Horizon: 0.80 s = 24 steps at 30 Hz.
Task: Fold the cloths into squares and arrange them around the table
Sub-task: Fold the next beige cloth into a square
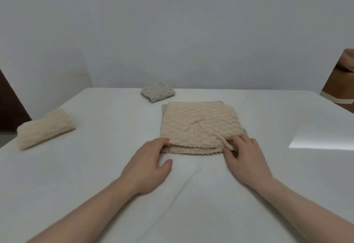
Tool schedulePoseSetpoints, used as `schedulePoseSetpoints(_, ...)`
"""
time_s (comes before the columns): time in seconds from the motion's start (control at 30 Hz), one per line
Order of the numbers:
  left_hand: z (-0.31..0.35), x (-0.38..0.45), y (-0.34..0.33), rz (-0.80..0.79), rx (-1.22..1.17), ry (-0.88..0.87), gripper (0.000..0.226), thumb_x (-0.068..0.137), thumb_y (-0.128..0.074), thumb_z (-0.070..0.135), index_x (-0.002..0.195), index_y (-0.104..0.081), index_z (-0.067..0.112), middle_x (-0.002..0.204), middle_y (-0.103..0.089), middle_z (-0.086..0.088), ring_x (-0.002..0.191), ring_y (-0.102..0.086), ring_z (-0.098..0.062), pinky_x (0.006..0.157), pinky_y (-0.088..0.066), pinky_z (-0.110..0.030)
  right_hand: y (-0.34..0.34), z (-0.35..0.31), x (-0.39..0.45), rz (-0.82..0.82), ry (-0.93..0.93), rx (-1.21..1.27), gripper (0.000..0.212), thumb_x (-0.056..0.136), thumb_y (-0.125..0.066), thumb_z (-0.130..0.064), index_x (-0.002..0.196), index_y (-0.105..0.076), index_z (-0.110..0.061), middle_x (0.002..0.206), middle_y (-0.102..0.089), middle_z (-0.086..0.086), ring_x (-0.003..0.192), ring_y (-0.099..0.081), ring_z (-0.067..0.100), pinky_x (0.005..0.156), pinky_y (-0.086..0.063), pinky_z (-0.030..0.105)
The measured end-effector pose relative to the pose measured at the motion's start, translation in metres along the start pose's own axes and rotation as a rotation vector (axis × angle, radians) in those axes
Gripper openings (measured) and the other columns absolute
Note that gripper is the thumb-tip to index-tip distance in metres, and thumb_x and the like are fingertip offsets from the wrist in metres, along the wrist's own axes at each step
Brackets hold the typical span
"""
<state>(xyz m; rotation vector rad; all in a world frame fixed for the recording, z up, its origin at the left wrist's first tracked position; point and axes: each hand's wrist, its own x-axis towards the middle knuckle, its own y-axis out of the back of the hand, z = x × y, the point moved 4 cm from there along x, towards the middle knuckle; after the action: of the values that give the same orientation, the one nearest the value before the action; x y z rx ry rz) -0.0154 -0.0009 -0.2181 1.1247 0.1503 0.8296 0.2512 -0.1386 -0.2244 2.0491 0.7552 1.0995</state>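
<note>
Beige waffle-knit cloth (199, 126) lies directly fwd of both hands; L hand (147, 164) pinches near-left corner, R hand (247, 158) near-right; near edge runs left-right.

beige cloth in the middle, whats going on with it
A person is folding the beige waffle-textured cloth on the white-covered table. The left hand and right hand hold its near corners. A folded beige cloth sits at the left, a folded grey cloth at the far edge.
</note>
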Motion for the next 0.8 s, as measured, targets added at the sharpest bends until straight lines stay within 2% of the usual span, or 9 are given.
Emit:
schedulePoseSetpoints(0.17, 0.0, 0.0, 0.002, 0.034, 0.026, 0.052, 0.051, 0.091, -0.057, 0.04, 0.141, -0.049, 0.035, 0.137, -0.053, 0.021, 0.125, -0.049, -0.004, 0.104, -0.04, -0.025, 0.005, 0.001, -0.001, 0.037, -0.025, 0.046, 0.021, 0.101, -0.053, -0.029, 0.113, -0.069, -0.023, 0.113, -0.065, -0.002, 0.102, -0.053, 0.027, 0.093, -0.045, 0.038)
schedulePoseSetpoints(0.3, 0.001, 0.0, 0.006, 0.067, 0.07, 0.038, 0.059, 0.087, -0.056, 0.039, 0.146, -0.051, 0.03, 0.143, -0.051, 0.018, 0.126, -0.052, -0.008, 0.106, -0.041, -0.027, 0.012, -0.002, -0.003, 0.083, -0.031, 0.1, 0.02, 0.102, -0.052, -0.029, 0.107, -0.071, -0.024, 0.104, -0.066, -0.003, 0.101, -0.055, 0.025, 0.085, -0.046, 0.035)
schedulePoseSetpoints(0.4, 0.001, -0.003, 0.007, 0.088, 0.09, 0.05, 0.066, 0.085, -0.051, 0.04, 0.15, -0.047, 0.029, 0.15, -0.044, 0.019, 0.132, -0.049, -0.01, 0.109, -0.042, -0.03, 0.014, -0.002, -0.004, 0.104, -0.012, 0.125, 0.02, 0.102, -0.053, -0.03, 0.106, -0.072, -0.025, 0.103, -0.065, -0.007, 0.1, -0.054, 0.021, 0.083, -0.045, 0.032)
schedulePoseSetpoints(0.53, 0.005, -0.004, 0.009, 0.104, 0.118, 0.017, 0.069, 0.087, -0.049, 0.037, 0.154, -0.031, 0.042, 0.161, -0.021, 0.027, 0.136, -0.04, -0.008, 0.106, -0.045, -0.033, 0.018, -0.004, -0.003, 0.151, 0.006, 0.13, 0.018, 0.102, -0.053, -0.018, 0.108, -0.07, -0.022, 0.109, -0.065, -0.009, 0.104, -0.053, 0.018, 0.084, -0.041, 0.026)
schedulePoseSetpoints(0.63, 0.006, -0.002, 0.007, 0.066, 0.158, -0.009, 0.059, 0.089, -0.045, 0.036, 0.148, -0.041, 0.044, 0.164, -0.012, 0.029, 0.135, -0.038, -0.009, 0.104, -0.045, -0.033, 0.021, -0.006, -0.005, 0.183, 0.033, 0.151, 0.018, 0.099, -0.056, -0.012, 0.105, -0.068, -0.024, 0.104, -0.061, -0.015, 0.102, -0.053, 0.013, 0.082, -0.039, 0.024)
schedulePoseSetpoints(0.7, 0.008, -0.002, 0.006, 0.033, 0.171, -0.026, 0.058, 0.09, -0.044, 0.036, 0.148, -0.043, 0.039, 0.167, -0.01, 0.027, 0.138, -0.038, -0.01, 0.107, -0.041, -0.031, 0.023, -0.009, -0.005, 0.192, 0.051, 0.19, 0.018, 0.1, -0.053, -0.012, 0.102, -0.064, -0.026, 0.101, -0.058, -0.018, 0.098, -0.054, 0.009, 0.081, -0.039, 0.023)
schedulePoseSetpoints(0.8, 0.012, -0.002, 0.009, 0.064, 0.191, -0.075, 0.07, 0.09, -0.044, 0.036, 0.158, -0.028, 0.028, 0.168, -0.006, 0.022, 0.139, -0.041, -0.012, 0.111, -0.039, -0.031, 0.027, -0.013, -0.006, 0.211, 0.047, 0.271, 0.02, 0.103, -0.048, -0.015, 0.1, -0.058, -0.032, 0.098, -0.061, -0.019, 0.093, -0.055, 0.007, 0.078, -0.042, 0.025)
